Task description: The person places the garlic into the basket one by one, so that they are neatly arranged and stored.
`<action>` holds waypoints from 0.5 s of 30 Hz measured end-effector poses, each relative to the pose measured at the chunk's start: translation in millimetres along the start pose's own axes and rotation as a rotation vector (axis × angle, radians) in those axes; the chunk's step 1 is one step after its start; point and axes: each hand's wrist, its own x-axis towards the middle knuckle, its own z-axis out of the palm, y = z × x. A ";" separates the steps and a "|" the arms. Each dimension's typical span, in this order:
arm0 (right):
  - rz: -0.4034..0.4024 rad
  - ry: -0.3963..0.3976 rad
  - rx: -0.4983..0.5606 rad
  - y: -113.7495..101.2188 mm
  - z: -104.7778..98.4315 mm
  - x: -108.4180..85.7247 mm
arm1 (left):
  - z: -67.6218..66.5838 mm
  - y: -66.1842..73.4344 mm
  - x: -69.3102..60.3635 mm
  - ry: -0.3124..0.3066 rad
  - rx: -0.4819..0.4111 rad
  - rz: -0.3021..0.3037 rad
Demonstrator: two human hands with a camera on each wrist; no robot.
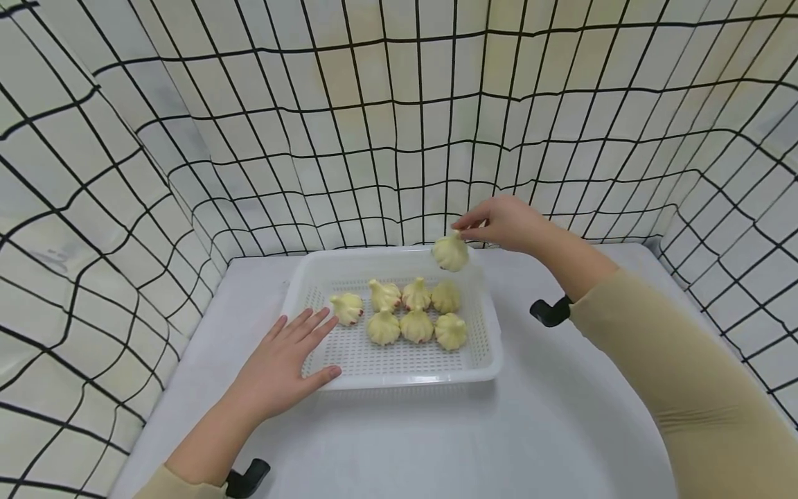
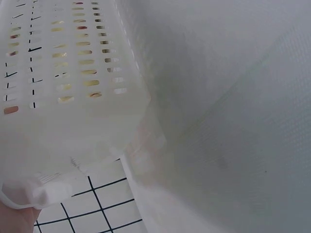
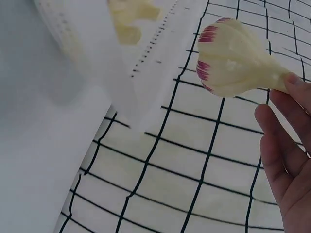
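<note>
My right hand [image 1: 501, 223] pinches a garlic bulb [image 1: 450, 253] by its stem, above the back right corner of the white basket [image 1: 399, 380]. In the right wrist view the held garlic bulb [image 3: 233, 60] shows purple streaks at its root end, and my right hand [image 3: 296, 131] grips the stem between thumb and finger. My left hand [image 1: 283, 367] lies with spread, straight fingers over the basket's left front rim. Several garlic bulbs [image 1: 416, 326] sit in two rows inside the basket, and one garlic bulb [image 1: 347, 308] lies apart at the left, near my left fingertips.
The basket stands on a white-covered table [image 1: 411, 443]. Black wire mesh [image 1: 399, 149] over pale sheeting rises behind and along both sides. Dark wrist mounts [image 1: 551, 312] stick out near both sleeves. From the left wrist, the basket's slotted side [image 2: 73, 121] fills the upper left.
</note>
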 end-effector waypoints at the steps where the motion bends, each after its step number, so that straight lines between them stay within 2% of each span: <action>1: -0.017 -0.004 0.000 -6.3 1.9 4.4 | 0.0 0.3 0.1 -0.001 0.003 0.001; 9: -0.151 -0.040 0.011 -48.7 23.5 36.3 | -0.7 1.8 0.6 0.000 0.012 0.007; 15: -0.206 -0.129 0.002 -76.3 43.9 53.1 | -1.0 1.0 0.6 0.010 0.013 0.008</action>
